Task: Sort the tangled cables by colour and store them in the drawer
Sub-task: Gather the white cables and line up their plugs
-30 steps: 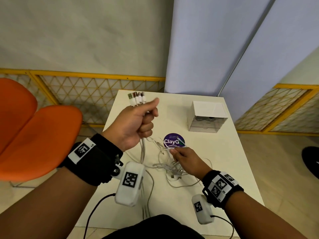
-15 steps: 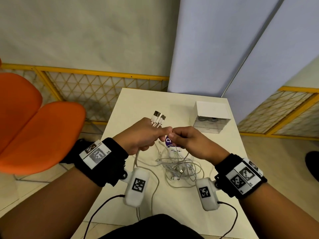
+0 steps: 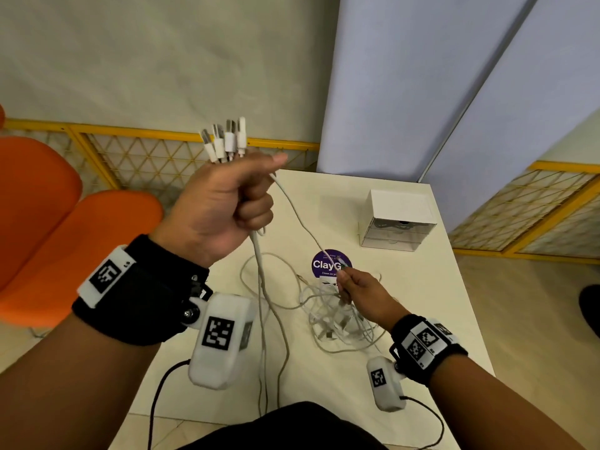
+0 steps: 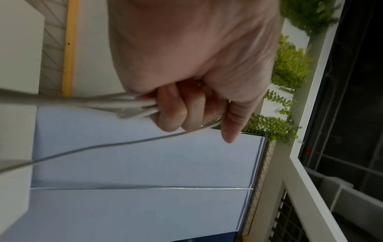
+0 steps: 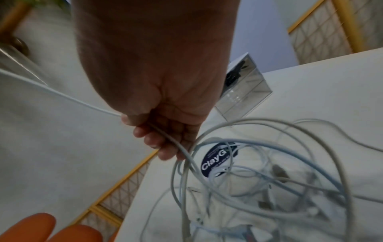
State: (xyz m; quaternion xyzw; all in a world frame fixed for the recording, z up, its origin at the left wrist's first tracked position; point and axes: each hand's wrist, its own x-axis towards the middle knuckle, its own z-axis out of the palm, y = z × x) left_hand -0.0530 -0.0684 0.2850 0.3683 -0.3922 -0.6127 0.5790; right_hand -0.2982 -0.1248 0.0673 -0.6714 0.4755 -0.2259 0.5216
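Observation:
My left hand (image 3: 227, 203) is raised above the table's left side and grips a bundle of white cables (image 4: 116, 104); their plugs (image 3: 225, 142) stick up out of the fist. One thin white cable (image 3: 298, 219) runs taut from under the left thumb down to my right hand (image 3: 357, 287), whose curled fingers (image 5: 157, 142) hold it. The right hand sits just above a tangle of white cables (image 3: 337, 323) on the white table (image 3: 422, 319). A small clear drawer unit (image 3: 397, 224) with a white top stands at the back right, with dark cables in its top drawer.
A round purple sticker (image 3: 326, 263) lies on the table beyond the tangle. An orange chair (image 3: 48, 228) stands left of the table. Yellow mesh railings (image 3: 156, 154) run behind, and blue partition panels (image 3: 422, 86) rise past the table's far edge.
The hands met over the table half a second ago. The left hand has since risen up and left with the bundle, the right has dropped back to the tangle, and one cable stretches between them.

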